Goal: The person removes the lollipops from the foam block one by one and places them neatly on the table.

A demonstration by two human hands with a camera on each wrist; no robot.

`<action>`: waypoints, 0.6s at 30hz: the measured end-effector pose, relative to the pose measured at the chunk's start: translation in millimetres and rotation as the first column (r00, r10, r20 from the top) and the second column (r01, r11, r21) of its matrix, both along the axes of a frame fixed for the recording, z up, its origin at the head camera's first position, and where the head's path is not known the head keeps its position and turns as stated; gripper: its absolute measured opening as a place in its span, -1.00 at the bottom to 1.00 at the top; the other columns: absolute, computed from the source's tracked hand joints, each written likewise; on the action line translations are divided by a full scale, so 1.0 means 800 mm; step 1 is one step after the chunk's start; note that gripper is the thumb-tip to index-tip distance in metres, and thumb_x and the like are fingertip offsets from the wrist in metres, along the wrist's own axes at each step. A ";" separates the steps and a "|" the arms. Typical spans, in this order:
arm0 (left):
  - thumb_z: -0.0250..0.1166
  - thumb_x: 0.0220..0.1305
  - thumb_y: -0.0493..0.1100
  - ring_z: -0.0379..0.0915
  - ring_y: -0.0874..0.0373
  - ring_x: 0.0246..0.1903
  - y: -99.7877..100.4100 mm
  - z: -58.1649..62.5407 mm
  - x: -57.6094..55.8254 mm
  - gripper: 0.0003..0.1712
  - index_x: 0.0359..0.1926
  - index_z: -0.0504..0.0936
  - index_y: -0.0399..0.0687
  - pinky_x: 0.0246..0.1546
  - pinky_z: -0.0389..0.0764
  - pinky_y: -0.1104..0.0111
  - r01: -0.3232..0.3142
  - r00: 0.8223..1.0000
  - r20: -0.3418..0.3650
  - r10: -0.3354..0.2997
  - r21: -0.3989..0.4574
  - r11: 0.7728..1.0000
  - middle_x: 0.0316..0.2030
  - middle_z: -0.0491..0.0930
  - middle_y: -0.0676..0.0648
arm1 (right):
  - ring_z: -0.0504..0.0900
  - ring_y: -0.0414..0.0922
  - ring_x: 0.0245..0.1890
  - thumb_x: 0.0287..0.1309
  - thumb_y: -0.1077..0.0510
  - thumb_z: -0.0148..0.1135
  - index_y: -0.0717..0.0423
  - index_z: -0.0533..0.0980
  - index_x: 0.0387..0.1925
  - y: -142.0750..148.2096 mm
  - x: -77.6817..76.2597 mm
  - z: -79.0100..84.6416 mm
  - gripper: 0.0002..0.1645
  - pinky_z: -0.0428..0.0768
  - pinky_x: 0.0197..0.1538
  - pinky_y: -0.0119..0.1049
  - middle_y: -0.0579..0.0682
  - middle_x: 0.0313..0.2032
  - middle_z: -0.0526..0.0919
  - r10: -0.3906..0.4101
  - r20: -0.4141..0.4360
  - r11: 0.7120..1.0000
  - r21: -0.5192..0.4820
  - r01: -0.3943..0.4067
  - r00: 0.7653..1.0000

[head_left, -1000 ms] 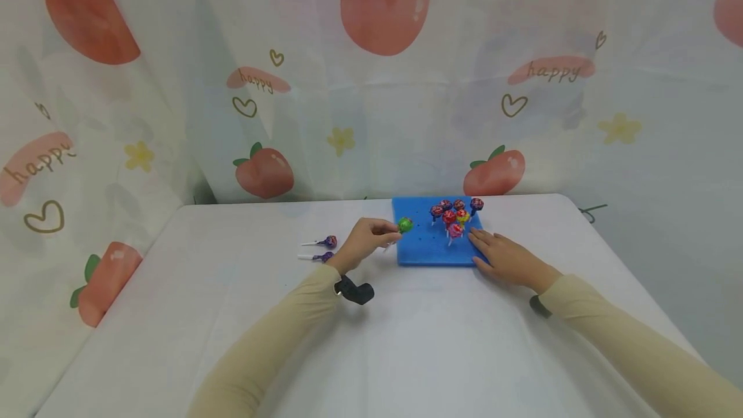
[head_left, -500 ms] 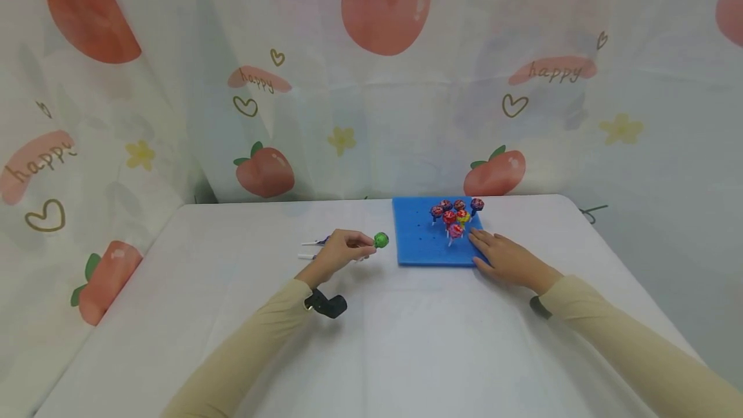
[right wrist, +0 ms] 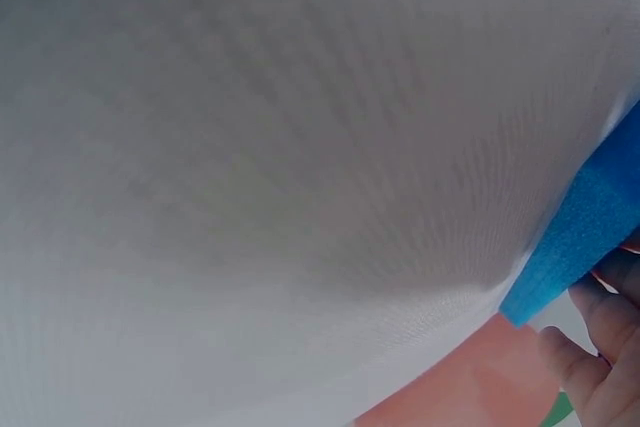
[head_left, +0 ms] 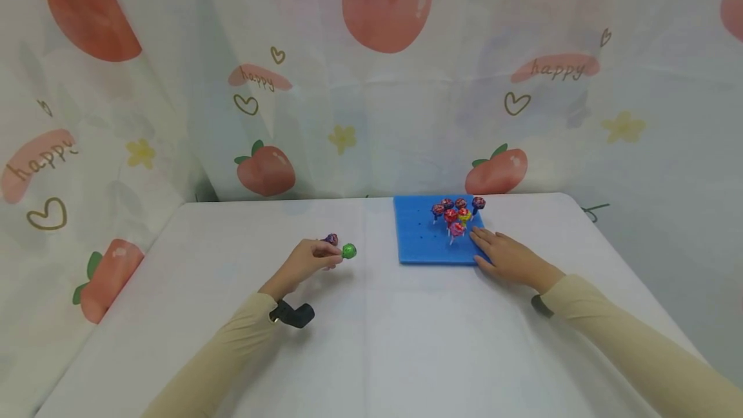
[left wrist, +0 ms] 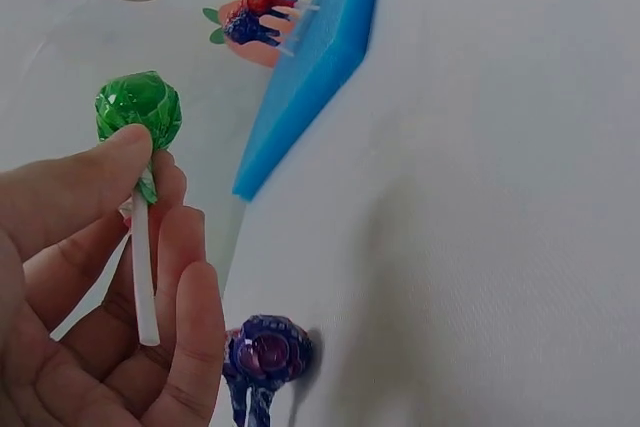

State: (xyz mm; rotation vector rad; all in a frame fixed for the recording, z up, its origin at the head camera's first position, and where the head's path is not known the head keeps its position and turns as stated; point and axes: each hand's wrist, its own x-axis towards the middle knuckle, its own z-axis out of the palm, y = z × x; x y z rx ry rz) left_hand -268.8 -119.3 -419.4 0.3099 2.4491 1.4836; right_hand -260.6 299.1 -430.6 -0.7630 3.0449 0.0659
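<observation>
Between thumb and fingers, my left hand (head_left: pixel 304 264) pinches a green-wrapped lollipop (left wrist: pixel 140 112) just under its head; the white stick (left wrist: pixel 143 277) points down toward the palm. Close behind that hand, a purple-wrapped lollipop (head_left: pixel 331 238) lies on the white table, partly hidden by the fingers. To the right is a blue foam board (head_left: pixel 412 247) with small holes. Several lollipops (head_left: pixel 456 229) in red, pink, yellow and dark wrappers stand in its right half, sticks down. My right hand (head_left: pixel 511 260) rests with extended fingers on the board's right edge.
The white-covered table (head_left: pixel 371 340) spreads in front of both arms. Behind it hangs a curtain (head_left: pixel 371 115) printed with peaches, hearts and flowers. A black wrist camera (head_left: pixel 293 315) sits on the left wrist.
My left hand has moved left, away from the blue board's left edge, carrying the green lollipop back toward the lollipops lying on the table. The right hand has stayed on the board.
</observation>
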 end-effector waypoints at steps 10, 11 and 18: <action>0.33 0.16 -0.17 0.54 0.27 -0.32 -0.034 -0.018 -0.001 -0.73 -0.17 0.67 -0.27 -0.20 0.61 0.39 0.000 0.999 0.039 0.001 -0.024 1.000 -0.28 0.69 -0.08 | 0.29 0.27 0.29 0.27 -0.01 0.06 0.40 0.27 0.25 -0.001 0.000 0.000 -0.31 0.34 0.25 0.17 0.36 0.28 0.30 0.002 -0.001 1.000 -0.006 -0.002 1.000; 0.33 0.16 -0.17 0.53 0.28 -0.33 -0.036 -0.020 -0.001 -0.73 -0.17 0.67 -0.26 -0.22 0.59 0.41 -0.007 0.999 0.036 0.008 -0.036 0.999 -0.27 0.70 -0.09 | 0.28 0.27 0.29 0.27 0.00 0.06 0.40 0.27 0.25 -0.001 0.000 0.000 -0.31 0.34 0.25 0.17 0.36 0.28 0.30 0.001 0.001 1.000 -0.007 -0.001 1.000; 0.33 0.15 -0.19 0.53 0.28 -0.28 -0.049 -0.031 -0.001 -0.73 -0.13 0.68 -0.23 -0.24 0.55 0.43 -0.008 0.999 0.037 0.012 -0.100 0.995 -0.12 0.67 -0.16 | 0.26 0.28 0.30 0.27 -0.01 0.05 0.40 0.24 0.27 0.001 -0.001 -0.001 -0.29 0.32 0.26 0.17 0.36 0.30 0.27 0.000 0.011 1.000 -0.005 0.000 1.000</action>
